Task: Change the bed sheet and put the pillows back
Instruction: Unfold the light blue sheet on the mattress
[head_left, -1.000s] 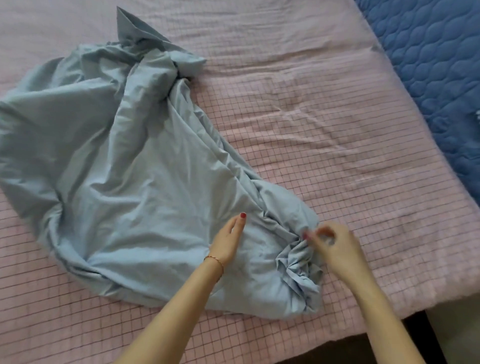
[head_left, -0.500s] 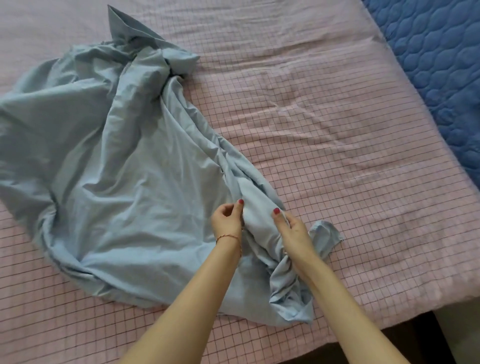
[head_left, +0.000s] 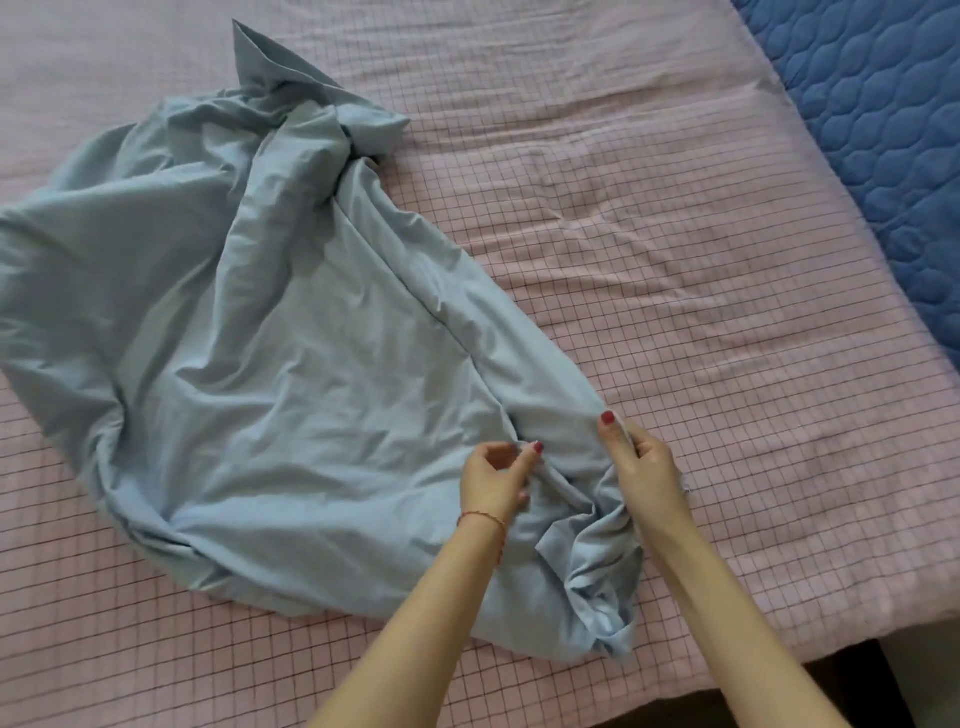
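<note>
A crumpled light blue sheet (head_left: 270, 374) lies in a heap on the left half of the bed, over the pink checked sheet (head_left: 675, 249) that covers the mattress. My left hand (head_left: 496, 475) pinches a fold of the blue sheet near its right end. My right hand (head_left: 644, 467) grips the blue sheet's right edge a little further right, thumb on top. Both hands are close together above a bunched corner of the blue sheet. No pillows are in view.
A dark blue quilted cover (head_left: 883, 104) lies beyond the bed's right edge at the top right. The bed's front corner (head_left: 857, 639) drops to a dark floor at the bottom right. The pink checked sheet is bare on the right half.
My right hand left the bunched corner and took hold of the blue sheet's edge higher up. My left hand closed on a fold. The sheet's right end has been pulled out longer.
</note>
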